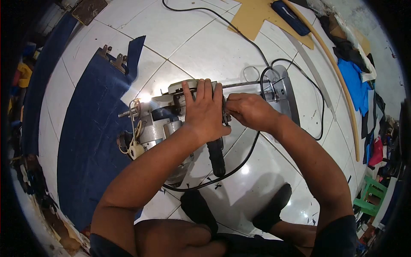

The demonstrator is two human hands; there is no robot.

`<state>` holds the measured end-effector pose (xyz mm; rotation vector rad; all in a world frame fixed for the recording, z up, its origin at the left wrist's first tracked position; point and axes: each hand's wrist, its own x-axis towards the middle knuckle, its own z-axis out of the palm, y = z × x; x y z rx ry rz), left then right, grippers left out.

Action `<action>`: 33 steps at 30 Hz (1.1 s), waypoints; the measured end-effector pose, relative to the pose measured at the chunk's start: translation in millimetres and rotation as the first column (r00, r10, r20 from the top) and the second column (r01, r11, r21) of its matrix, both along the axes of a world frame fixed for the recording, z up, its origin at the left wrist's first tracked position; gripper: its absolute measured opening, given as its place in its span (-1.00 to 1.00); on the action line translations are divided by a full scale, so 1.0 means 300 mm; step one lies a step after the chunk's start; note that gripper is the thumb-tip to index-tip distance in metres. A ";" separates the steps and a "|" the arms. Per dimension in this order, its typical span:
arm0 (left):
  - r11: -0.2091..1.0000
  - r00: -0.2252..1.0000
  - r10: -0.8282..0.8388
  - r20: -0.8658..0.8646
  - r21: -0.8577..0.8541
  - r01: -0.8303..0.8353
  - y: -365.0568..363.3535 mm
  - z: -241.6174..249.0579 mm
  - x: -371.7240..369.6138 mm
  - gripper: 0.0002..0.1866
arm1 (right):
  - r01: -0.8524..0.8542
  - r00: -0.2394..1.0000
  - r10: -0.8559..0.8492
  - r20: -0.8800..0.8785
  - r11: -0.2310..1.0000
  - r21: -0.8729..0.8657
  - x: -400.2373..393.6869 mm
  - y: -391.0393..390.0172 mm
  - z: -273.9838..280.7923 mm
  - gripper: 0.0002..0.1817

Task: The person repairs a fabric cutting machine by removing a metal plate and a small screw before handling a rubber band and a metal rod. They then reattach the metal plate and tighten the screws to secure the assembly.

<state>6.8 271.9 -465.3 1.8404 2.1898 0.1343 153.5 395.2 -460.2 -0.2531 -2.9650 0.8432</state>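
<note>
A metal cutting machine (150, 129) with a black handle (216, 158) lies on its side on the white tiled floor. Spread across its upper part is my left hand (204, 109), fingers apart and palm down on the metal. Just right of it, my right hand (248, 110) is closed with bent fingers against the machine's side; whatever is between the fingertips is hidden. The machine's grey metal base plate (287, 92) is at the right, beyond my right hand. A small lit lamp (146, 98) shines at the machine's left end.
Dark blue fabric (92, 141) with metal clips (119, 62) covers the floor at left. A black cable (250, 150) loops around the machine. Brown card (252, 19), a dark blue pouch (290, 17), a long curved wooden strip (338, 70) and a green stool (370, 196) are further right.
</note>
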 end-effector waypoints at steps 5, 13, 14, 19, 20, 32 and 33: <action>1.000 1.000 -0.002 0.018 -0.002 0.002 -0.002 -0.003 -0.002 0.25 | -0.048 0.998 0.047 -0.037 0.999 -0.010 0.000 0.011 -0.014 -0.96; 0.999 1.000 0.002 0.012 -0.032 -0.001 0.000 0.011 -0.007 0.26 | 0.175 0.983 -0.178 -0.039 0.982 -0.066 0.038 -0.032 -0.043 -0.93; 0.999 1.000 0.001 0.017 -0.038 -0.001 0.001 0.017 -0.008 0.27 | 0.194 0.978 -0.201 -0.054 0.975 -0.109 0.045 -0.032 -0.051 -0.92; 1.000 1.000 -0.014 -0.002 -0.022 0.014 -0.002 0.005 -0.013 0.28 | 0.247 0.961 -0.262 -0.092 0.958 -0.149 0.048 -0.036 -0.065 -0.91; 1.000 1.000 -0.014 -0.004 -0.022 0.014 -0.003 0.004 -0.014 0.28 | 0.249 0.958 -0.266 -0.106 0.957 -0.148 0.046 -0.035 -0.074 -0.90; 1.000 1.000 0.004 -0.006 -0.006 -0.004 -0.002 0.005 -0.007 0.27 | 0.435 0.887 -0.446 -0.119 0.894 -0.107 0.045 -0.107 -0.065 -0.88; 1.000 1.000 0.004 0.006 -0.017 -0.004 0.001 0.011 -0.006 0.26 | 0.459 0.876 -0.468 -0.117 0.883 -0.097 0.045 -0.117 -0.064 -0.88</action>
